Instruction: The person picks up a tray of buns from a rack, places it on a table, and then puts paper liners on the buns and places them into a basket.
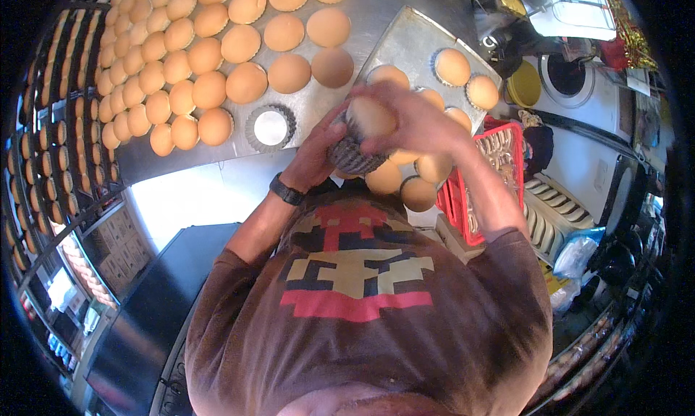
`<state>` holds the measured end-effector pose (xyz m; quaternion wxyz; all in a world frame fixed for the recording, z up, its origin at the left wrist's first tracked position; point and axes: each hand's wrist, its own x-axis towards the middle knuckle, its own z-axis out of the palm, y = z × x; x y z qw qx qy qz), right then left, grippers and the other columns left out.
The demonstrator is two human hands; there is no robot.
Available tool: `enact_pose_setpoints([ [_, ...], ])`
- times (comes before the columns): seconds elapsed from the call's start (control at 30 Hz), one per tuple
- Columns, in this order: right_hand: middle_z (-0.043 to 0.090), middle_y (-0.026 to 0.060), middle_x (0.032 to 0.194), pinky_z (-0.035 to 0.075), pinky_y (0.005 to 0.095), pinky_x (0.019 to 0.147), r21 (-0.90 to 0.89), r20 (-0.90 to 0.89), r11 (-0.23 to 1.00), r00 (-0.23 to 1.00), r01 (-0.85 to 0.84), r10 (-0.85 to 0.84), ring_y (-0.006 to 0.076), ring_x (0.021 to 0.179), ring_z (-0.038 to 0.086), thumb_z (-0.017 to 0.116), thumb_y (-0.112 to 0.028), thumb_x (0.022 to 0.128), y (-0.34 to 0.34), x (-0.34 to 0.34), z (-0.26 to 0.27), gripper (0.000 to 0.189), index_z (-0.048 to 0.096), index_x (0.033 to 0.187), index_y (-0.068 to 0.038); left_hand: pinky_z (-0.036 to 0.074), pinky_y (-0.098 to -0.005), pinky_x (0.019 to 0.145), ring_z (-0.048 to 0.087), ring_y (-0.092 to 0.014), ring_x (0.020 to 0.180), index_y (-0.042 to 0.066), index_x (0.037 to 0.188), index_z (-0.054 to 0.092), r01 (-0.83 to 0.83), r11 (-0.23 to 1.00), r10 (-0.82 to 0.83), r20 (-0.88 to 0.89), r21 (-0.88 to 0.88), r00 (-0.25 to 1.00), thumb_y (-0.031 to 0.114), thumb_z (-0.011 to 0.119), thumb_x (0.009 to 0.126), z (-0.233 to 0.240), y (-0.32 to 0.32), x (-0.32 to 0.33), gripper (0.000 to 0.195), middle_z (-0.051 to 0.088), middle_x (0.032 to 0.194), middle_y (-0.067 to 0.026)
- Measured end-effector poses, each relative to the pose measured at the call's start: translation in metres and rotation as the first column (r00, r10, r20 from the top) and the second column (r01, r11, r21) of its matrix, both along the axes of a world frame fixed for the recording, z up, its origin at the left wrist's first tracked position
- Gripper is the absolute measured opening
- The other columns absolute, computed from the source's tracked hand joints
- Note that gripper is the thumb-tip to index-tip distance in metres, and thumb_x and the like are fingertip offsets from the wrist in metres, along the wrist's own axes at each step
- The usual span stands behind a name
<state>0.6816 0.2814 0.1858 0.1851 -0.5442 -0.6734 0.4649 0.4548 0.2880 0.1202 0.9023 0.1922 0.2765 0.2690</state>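
Observation:
My left hand [314, 154], with a dark band on its wrist, grips a stack of dark fluted baking tins [354, 156] in front of my chest. My right hand [421, 115] is curled around a golden round cake [372, 117] just over the top tin; both are blurred by motion. Whether that cake still touches the tin cannot be made out. Beneath my hands lies a metal baking tray [404, 41] bearing several more cakes, some in fluted tins [452, 67]. One bare fluted tin [271, 127] rests on the steel table to the left of my hands.
Rows of golden cakes [208, 90] cover much of the steel table [374, 9]. A red plastic crate [518, 161] with wrapped goods stands at the right. Tall racks of baked goods [59, 150] line the left side. Nearby are a dark cabinet [157, 291] and a yellow bucket [524, 84].

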Motion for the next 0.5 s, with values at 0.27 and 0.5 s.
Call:
enact_pose_setpoints([
  [0.27, 0.062, 0.0166, 0.123, 0.048, 0.0409, 0.101, -0.089, -0.203, 0.979, 0.959, 0.183, -0.198, 0.0335, 0.117, 0.059, 0.086, -0.029, 0.074, -0.029, -0.013, 0.008, 0.066, 0.06, 0.129, -0.005, 0.051, -0.0332, 0.098, 0.06, -0.019, 0.114, 0.002, 0.144, 0.041, 0.2, 0.979, -0.202, 0.022, 0.048, 0.979, 0.019, 0.072, 0.089, 0.01, 0.011, 0.004, 0.065, 0.056, 0.129, -0.0105],
  [0.5, 0.065, 0.0121, 0.117, 0.05, 0.0366, 0.096, -0.12, -0.382, 0.961, 0.882, 0.248, -0.276, 0.0259, 0.113, 0.062, 0.089, -0.015, 0.067, -0.017, -0.002, -0.023, 0.063, 0.063, 0.124, -0.005, 0.05, -0.0337, 0.099, 0.058, -0.018, 0.116, 0.003, 0.136, 0.047, 0.145, 0.958, -0.106, -0.164, 0.248, 0.981, 0.019, 0.077, 0.085, 0.004, 0.02, 0.012, 0.061, 0.056, 0.128, -0.0093],
])
